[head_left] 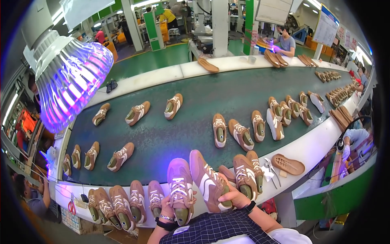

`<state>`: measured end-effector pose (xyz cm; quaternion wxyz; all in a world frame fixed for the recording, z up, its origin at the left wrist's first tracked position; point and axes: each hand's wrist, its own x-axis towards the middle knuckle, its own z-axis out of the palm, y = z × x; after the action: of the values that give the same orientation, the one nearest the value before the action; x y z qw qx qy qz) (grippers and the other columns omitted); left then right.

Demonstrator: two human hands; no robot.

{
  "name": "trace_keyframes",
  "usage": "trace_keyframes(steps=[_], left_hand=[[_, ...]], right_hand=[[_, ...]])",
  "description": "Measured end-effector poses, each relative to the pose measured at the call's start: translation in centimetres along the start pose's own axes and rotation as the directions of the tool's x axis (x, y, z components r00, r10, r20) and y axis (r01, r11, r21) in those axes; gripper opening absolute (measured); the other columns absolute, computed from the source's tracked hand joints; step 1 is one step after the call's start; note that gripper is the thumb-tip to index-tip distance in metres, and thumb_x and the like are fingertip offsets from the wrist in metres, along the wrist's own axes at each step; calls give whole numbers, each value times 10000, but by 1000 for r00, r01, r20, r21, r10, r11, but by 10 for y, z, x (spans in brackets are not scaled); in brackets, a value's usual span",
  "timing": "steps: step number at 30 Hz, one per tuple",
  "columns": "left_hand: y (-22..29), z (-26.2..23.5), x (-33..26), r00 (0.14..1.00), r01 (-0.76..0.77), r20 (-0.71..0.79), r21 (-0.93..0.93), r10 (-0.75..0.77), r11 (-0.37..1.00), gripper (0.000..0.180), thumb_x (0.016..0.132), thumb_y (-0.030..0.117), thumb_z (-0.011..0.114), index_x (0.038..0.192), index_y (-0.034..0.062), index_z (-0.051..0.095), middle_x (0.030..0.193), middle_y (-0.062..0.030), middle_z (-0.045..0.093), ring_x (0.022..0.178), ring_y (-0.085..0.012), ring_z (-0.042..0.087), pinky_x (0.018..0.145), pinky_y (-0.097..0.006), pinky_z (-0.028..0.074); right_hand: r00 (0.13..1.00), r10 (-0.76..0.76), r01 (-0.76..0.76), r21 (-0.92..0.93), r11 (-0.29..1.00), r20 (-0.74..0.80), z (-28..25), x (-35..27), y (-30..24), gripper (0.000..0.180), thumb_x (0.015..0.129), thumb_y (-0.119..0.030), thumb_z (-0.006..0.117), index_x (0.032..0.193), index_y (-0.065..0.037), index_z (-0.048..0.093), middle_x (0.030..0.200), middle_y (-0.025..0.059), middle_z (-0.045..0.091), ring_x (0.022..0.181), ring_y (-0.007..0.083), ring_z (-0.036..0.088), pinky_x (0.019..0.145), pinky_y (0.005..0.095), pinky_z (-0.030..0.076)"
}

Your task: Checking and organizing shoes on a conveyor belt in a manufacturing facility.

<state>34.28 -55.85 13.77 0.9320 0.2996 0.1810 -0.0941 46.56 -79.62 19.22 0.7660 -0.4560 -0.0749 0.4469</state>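
Note:
My left hand [167, 206] grips the heel of a tan sneaker [180, 187] with white laces, its toe pointing away from me. My right hand [230, 198] holds a second matching sneaker [206, 179] by its heel, tilted to the left beside the first. Both shoes glow faintly violet under the lamp and have green lasts inside. They hover over the white near edge of the conveyor [313, 148].
A green conveyor belt [183, 130] carries several more tan sneakers. A row of sneakers [122, 205] lies at my left, two more [248, 173] at my right, with pliers [271, 168] and a loose sole [288, 164]. A violet lamp [73, 81] hangs upper left. Other people work around.

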Motion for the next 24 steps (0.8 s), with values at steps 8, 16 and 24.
trace_keyframes(steps=[8,16,24], left_hand=[[5,0,7,995,44,92,-150,-30,988,830,779,610,485,1235,-82,438,1094,-240,543,883,-312,595,719,-358,530],[10,-1,-24,968,168,208,-132,-139,977,620,898,495,409,1114,-74,525,915,-152,585,744,-228,599,612,-252,501],[16,1,-16,976,-31,198,-268,86,963,636,825,449,479,1201,-63,491,1086,-215,585,940,-291,613,802,-355,516]], right_hand=[[996,59,-57,-33,998,71,-11,11,-5,965,609,-78,692,1448,-87,215,1382,72,349,1309,212,309,1077,313,228],[962,173,-185,39,982,209,-19,15,-12,992,570,-31,681,1446,-78,219,1364,85,388,1284,210,356,1077,312,237],[957,74,-88,36,996,282,-2,26,-22,952,630,-217,755,1425,-78,250,1325,86,415,1257,213,385,1071,312,257]])
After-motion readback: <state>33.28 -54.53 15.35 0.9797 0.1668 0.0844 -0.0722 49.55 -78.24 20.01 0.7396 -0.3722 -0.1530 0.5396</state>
